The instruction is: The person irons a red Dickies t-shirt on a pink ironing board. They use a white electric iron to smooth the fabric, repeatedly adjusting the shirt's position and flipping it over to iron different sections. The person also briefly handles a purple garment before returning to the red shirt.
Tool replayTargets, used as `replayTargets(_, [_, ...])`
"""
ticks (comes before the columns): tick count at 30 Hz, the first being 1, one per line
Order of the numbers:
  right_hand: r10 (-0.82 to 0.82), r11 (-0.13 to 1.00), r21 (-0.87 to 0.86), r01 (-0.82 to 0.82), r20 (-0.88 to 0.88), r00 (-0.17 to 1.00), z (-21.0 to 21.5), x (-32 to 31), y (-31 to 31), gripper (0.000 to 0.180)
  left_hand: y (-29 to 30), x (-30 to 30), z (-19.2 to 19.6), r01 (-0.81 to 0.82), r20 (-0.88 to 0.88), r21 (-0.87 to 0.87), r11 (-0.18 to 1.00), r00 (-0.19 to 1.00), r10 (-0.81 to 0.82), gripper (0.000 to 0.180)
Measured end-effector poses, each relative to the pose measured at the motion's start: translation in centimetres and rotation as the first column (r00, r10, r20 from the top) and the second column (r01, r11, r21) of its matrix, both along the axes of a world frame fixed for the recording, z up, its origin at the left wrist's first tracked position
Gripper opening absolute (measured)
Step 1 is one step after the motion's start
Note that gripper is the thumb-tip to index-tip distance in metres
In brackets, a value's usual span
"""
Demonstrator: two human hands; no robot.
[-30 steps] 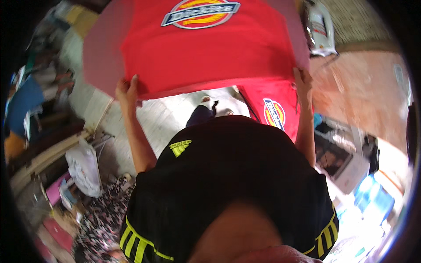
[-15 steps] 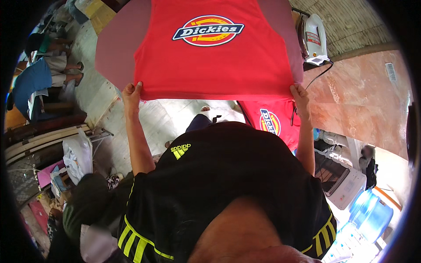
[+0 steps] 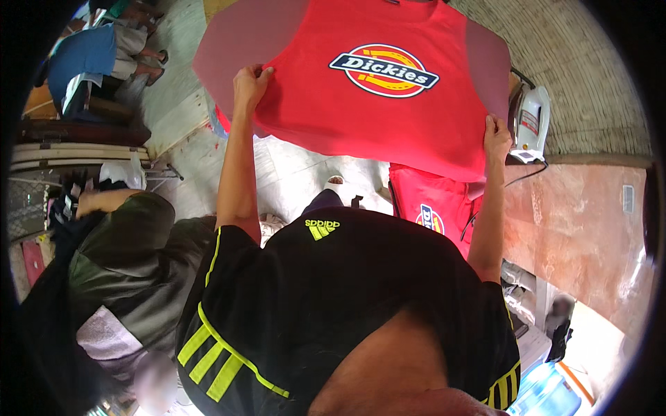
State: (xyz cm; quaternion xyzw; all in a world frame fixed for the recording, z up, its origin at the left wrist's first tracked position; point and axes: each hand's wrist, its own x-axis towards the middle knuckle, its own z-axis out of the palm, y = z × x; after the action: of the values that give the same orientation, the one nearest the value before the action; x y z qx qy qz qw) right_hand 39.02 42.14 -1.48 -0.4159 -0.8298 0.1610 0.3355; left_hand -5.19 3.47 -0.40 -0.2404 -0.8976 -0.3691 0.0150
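A red sleeveless shirt (image 3: 312, 104) with an oval printed emblem lies stretched over a dull-pink pressing board (image 3: 239, 41). At the shirt's left side, below the armhole, my left hand (image 3: 252, 84) is closed with the fabric pinched in its fingers. My right hand (image 3: 497, 139) pinches the right side, lower than the left one. Between and below my hands the hem bows down past the near edge of the board. Another red garment (image 3: 433, 191) with a similar emblem hangs beneath, nearer my body on the right.
A white iron (image 3: 533, 125) with a cord rests right of the board. Beside it is a pinkish marbled panel (image 3: 576, 229). On my left, close by, a person in a dark green shirt (image 3: 128, 243) reaches out an arm. Another person in blue (image 3: 83, 55) bends at far left.
Both hands have left the hem's corners for the shirt's sides, the left one farther up. The hem now sags. The person on my left has come further into view.
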Motion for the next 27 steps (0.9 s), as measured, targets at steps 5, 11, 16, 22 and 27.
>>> replayTargets(5, [-0.005,0.979,-0.201,0.022,0.084,0.996,1.1,-1.6,0.6,0.027,-0.9,-1.3,0.0,-0.054,0.188,0.063,0.997,0.981,0.042,0.033])
replayTargets(11, [-0.022,0.983,0.184,0.012,0.052,0.998,-0.8,-1.4,1.0,0.021,-0.5,-1.7,-0.3,0.024,0.030,-0.080,0.996,0.999,-0.022,0.023])
replayTargets(16, [-0.063,0.987,0.149,0.064,-0.010,0.998,-0.7,-1.6,-0.6,0.019,3.6,3.0,0.5,-0.012,-0.634,-0.102,0.995,0.772,-0.056,0.034])
replayTargets(22, [-0.074,0.991,0.119,0.069,0.042,0.996,-0.3,-2.0,-1.0,0.017,11.7,1.3,-0.5,0.329,-0.461,-0.138,0.934,0.814,-0.355,0.038])
replayTargets(27, [-0.090,0.994,0.065,0.088,0.027,0.996,0.0,-1.8,-1.7,0.016,19.5,-6.6,-1.0,0.309,-0.514,-0.225,0.924,0.768,-0.382,0.041])
